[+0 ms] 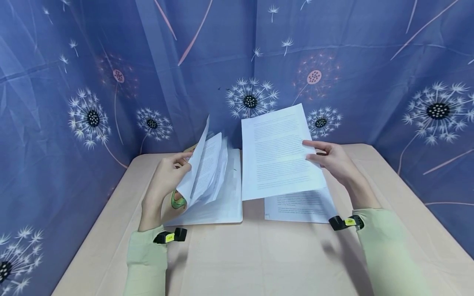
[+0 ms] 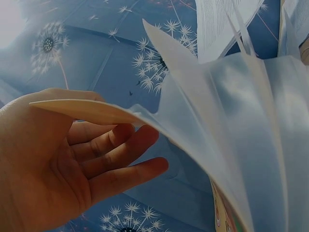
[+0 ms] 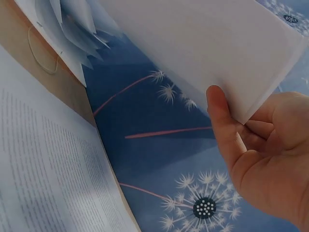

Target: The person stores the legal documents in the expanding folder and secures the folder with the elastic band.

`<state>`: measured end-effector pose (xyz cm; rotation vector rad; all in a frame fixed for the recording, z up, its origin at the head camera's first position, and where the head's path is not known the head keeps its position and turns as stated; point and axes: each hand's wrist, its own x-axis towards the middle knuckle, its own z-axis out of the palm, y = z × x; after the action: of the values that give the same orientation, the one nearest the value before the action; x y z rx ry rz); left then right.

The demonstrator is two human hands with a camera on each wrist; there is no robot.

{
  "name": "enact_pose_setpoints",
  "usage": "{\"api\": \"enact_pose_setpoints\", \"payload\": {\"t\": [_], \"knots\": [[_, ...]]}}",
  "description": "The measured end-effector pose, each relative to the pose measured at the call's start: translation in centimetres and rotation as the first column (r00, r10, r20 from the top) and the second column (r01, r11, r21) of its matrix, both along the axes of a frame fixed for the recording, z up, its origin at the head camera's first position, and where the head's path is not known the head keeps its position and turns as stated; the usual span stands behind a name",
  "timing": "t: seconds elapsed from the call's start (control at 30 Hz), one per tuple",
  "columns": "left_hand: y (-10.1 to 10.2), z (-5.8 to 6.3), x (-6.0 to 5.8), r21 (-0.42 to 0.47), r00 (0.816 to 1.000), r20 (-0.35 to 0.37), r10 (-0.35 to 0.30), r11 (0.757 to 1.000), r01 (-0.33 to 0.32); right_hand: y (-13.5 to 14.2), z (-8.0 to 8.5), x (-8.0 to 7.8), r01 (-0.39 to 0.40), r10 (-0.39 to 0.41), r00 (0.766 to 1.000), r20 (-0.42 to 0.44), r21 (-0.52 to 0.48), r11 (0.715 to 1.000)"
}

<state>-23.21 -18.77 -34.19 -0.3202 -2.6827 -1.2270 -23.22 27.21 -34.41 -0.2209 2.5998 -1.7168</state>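
At the left of the table lies an open folder (image 1: pixel 226 211) with clear plastic sleeves, several with printed sheets inside. My left hand (image 1: pixel 168 174) pinches the raised sleeves (image 1: pixel 198 164) by their outer edge. In the left wrist view the sleeves (image 2: pixel 236 106) fan out glossy, and the fingers (image 2: pixel 113 159) lie below the held edge. On the right, my right hand (image 1: pixel 335 162) holds a printed sheet (image 1: pixel 281 152) by its right edge, tilted up above the table. The right wrist view shows the thumb (image 3: pixel 219 108) against this sheet (image 3: pixel 203 43).
Another printed sheet (image 1: pixel 301 207) lies on the beige table (image 1: pixel 237 255), partly covered by the held one. A green patterned piece (image 1: pixel 178 201) shows beside the folder's left edge. Blue curtains (image 1: pixel 207 49) with dandelion prints stand behind and at both sides.
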Motion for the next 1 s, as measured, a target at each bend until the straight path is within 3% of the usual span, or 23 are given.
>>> {"api": "enact_pose_setpoints", "payload": {"t": [0.23,0.67,1.0], "knots": [[0.0,0.1,0.0,0.007,1.000,0.003,0.000,1.000,0.000,-1.1,0.0,-0.2,0.010,-0.010,1.000,0.008,0.036,0.999],[0.0,0.0,0.1,0.010,1.000,0.005,0.003,1.000,-0.003,-2.6,-0.4,-0.6,-0.010,0.012,1.000,0.023,-0.056,0.998],[-0.1,0.0,0.1,0.008,1.000,0.005,-0.004,1.000,0.004,-3.4,-1.3,-0.4,0.020,-0.018,0.999,0.042,-0.043,0.999]]}}
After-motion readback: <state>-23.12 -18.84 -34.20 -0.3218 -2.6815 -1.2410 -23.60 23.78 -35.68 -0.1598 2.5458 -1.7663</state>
